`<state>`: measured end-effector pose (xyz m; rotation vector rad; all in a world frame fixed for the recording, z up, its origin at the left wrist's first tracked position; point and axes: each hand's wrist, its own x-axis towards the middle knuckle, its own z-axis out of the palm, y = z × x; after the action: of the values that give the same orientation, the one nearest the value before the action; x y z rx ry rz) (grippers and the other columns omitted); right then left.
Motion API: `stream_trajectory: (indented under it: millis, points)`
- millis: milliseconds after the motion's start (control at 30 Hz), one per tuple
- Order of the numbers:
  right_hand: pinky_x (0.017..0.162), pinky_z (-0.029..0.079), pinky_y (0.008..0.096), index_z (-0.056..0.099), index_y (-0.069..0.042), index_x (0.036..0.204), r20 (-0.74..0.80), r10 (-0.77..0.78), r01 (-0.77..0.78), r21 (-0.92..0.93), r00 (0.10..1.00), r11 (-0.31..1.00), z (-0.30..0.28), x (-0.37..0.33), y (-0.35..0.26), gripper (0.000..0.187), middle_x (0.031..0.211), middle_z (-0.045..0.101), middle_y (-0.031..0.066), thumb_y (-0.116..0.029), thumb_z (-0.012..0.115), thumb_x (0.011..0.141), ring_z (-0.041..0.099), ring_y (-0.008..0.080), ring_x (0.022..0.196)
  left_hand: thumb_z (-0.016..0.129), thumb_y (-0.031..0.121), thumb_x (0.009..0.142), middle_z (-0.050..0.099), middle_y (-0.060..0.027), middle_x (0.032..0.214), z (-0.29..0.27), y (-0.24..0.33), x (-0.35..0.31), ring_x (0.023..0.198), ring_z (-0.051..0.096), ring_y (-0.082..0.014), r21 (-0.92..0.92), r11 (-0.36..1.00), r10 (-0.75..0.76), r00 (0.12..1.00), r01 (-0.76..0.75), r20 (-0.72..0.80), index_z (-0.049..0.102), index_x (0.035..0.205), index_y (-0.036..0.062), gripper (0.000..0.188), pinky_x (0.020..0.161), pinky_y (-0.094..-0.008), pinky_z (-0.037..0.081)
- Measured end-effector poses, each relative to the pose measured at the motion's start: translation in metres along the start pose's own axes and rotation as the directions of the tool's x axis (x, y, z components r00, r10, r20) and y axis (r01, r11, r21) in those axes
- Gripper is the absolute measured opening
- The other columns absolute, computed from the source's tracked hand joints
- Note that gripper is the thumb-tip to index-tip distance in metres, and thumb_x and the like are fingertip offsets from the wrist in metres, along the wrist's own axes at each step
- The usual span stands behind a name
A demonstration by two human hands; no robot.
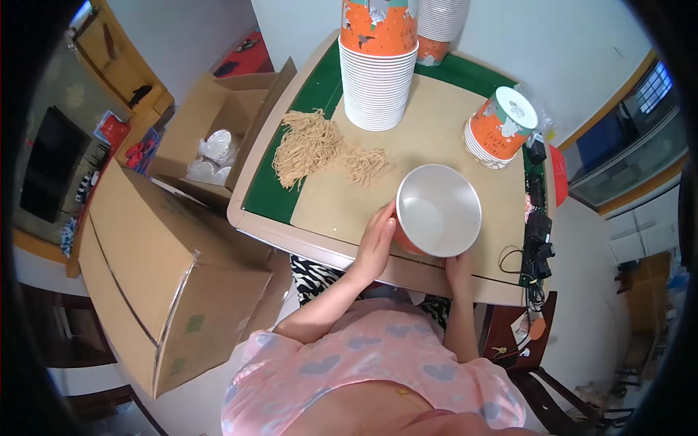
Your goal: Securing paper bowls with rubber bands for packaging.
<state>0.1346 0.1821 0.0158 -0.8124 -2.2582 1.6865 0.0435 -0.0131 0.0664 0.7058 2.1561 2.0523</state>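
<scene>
A large paper bucket (438,211), pale inside with an orange outer wall, is held between my two hands near the table's front edge. Its wide mouth faces up and nothing shows inside it. My left hand (378,243) presses along its left side, fingers together. At its lower right is my right hand (459,270), most of its fingers hidden behind the wall. Beyond the bucket, a big bundle of thin tan strings (309,145) lies on the table, with a smaller bundle (365,166) beside it.
A tall stack of nested paper buckets (376,87) stands at the back, with another stack (441,18) behind. A short upside-down stack (502,127) sits at right. Black adapters and cables (536,251) line the right edge. Cardboard boxes (182,269) stand left of the table.
</scene>
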Motion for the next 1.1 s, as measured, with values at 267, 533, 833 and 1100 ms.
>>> stream_trajectory:
  millis: [267, 533, 833, 1100]
  points:
    - [0.055, 0.041, 0.0225, 0.049, -0.003, 0.12, -0.351, -0.217, 0.28, 0.138, 0.911, 0.95, -0.001, -0.004, 0.035, 0.029, 0.07, 0.053, 0.0011, -0.004, 0.045, 0.092, 0.049, 0.0071, 0.062, 0.059, 0.018, 0.089, 0.063, -0.0135, 0.098, -0.029, -0.018, 0.067, 0.088, 0.062, -0.0226, 0.271, 0.958, -0.057, 0.99, 0.09, -0.127, 0.064, 0.106, 0.0028, 0.024, 0.078, -0.0319, 0.048]
    - [0.052, 0.034, 0.0215, 0.052, -0.004, 0.117, -0.239, -0.161, 0.21, 0.199, 0.958, 0.957, -0.008, -0.017, 0.025, 0.026, 0.067, 0.043, -0.0015, -0.003, 0.045, 0.092, 0.04, 0.0062, 0.059, 0.063, 0.03, 0.082, 0.064, -0.016, 0.091, -0.071, -0.072, 0.108, 0.092, 0.058, -0.0335, 0.818, 0.572, -0.163, 0.986, 0.062, 0.04, 0.07, 0.091, 0.0058, 0.026, 0.086, -0.0423, 0.044]
    - [0.053, 0.04, 0.0254, 0.058, -0.004, 0.107, -0.36, -0.27, 0.332, 0.123, 0.893, 0.935, 0.005, -0.004, 0.039, 0.018, 0.068, 0.053, 0.0037, -0.004, 0.051, 0.09, 0.048, 0.008, 0.059, 0.066, 0.014, 0.077, 0.065, -0.0165, 0.079, -0.067, -0.061, 0.135, 0.075, 0.062, -0.0329, 0.748, 0.645, 0.127, 0.987, -0.154, 0.094, 0.067, 0.08, 0.0023, 0.012, 0.071, -0.0423, 0.049]
    - [0.05, 0.036, 0.0241, 0.058, -0.004, 0.099, -0.389, -0.313, 0.36, 0.054, 0.867, 0.931, 0.009, -0.003, 0.035, 0.011, 0.06, 0.045, -0.0013, -0.004, 0.05, 0.091, 0.042, 0.0052, 0.055, 0.063, 0.007, 0.08, 0.065, -0.0143, 0.075, -0.056, -0.058, 0.113, 0.068, 0.064, -0.0251, 0.641, 0.767, -0.028, 1.0, 0.018, 0.005, 0.065, 0.087, 0.0017, 0.009, 0.064, -0.0351, 0.049]
